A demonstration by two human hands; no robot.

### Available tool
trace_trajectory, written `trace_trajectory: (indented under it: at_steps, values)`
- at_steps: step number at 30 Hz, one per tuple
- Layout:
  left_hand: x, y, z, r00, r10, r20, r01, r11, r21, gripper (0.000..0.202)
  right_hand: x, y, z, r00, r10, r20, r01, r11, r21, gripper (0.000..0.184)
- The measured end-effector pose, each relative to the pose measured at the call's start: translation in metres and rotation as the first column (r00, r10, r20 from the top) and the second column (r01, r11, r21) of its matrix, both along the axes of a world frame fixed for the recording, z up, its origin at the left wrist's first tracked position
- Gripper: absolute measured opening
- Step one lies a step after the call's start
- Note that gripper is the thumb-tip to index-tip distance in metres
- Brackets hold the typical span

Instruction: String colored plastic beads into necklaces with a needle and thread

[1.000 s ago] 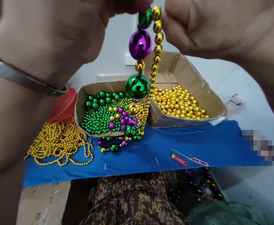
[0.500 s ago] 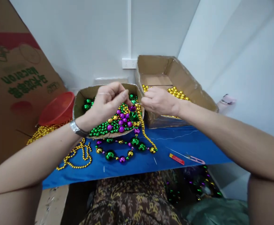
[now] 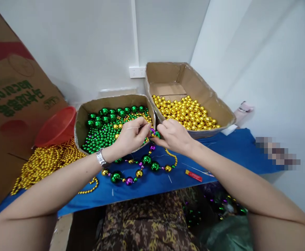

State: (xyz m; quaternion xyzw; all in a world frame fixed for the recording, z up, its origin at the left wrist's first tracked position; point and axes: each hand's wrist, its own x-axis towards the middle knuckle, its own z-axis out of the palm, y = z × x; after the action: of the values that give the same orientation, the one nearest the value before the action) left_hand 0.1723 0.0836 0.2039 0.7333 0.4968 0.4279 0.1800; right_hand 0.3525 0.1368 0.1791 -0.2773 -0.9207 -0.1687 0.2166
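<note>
My left hand (image 3: pixel 131 136) and my right hand (image 3: pixel 173 136) meet fingertip to fingertip over the front rim of a cardboard box of green, gold and purple beads (image 3: pixel 90 104). Both hands pinch the top end of a bead necklace (image 3: pixel 139 167), near a purple and a green bead. A thin thread runs from my left fingers. The necklace's large green, gold and purple beads trail down onto the blue cloth (image 3: pixel 220 157) below my hands. A metal watch is on my left wrist.
A second cardboard box (image 3: pixel 207 94) at the right holds gold beads. A heap of gold bead strands (image 3: pixel 45 162) and a red bowl (image 3: pixel 57 127) lie at the left, by a big carton (image 3: pixel 8 104). A red tool (image 3: pixel 193 175) lies on the cloth. More beads sit on the floor (image 3: pixel 228 205).
My hands have come down from close to the camera to the box's front rim. The necklace, which hung in the air, now lies mostly on the cloth.
</note>
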Motion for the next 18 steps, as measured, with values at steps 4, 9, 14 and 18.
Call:
trace_trajectory:
  at_steps: [4, 9, 14, 18]
  values:
    - [0.005, 0.002, -0.008, 0.925, 0.065, 0.375, 0.015, 0.979, -0.205, 0.027, -0.003, -0.004, -0.014, 0.997, 0.014, -0.078, 0.01, 0.956, 0.292, 0.027]
    - [0.003, 0.003, -0.008, 0.697, 0.221, 0.682, 0.071, 0.925, -0.372, 0.029, -0.014, -0.016, -0.039, 0.979, -0.025, -0.2, 0.091, 0.94, 0.327, 0.035]
    - [-0.002, 0.001, -0.011, 0.708, 0.172, 0.684, 0.117, 0.928, -0.354, 0.031, -0.025, -0.029, -0.07, 0.886, -0.159, -0.436, 0.118, 0.986, -0.12, 0.03]
    - [-0.006, 0.001, -0.02, 0.785, 0.147, 0.602, 0.118, 0.918, -0.378, 0.031, -0.029, -0.028, -0.091, 0.814, -0.212, -0.54, 0.086, 0.965, -0.249, 0.039]
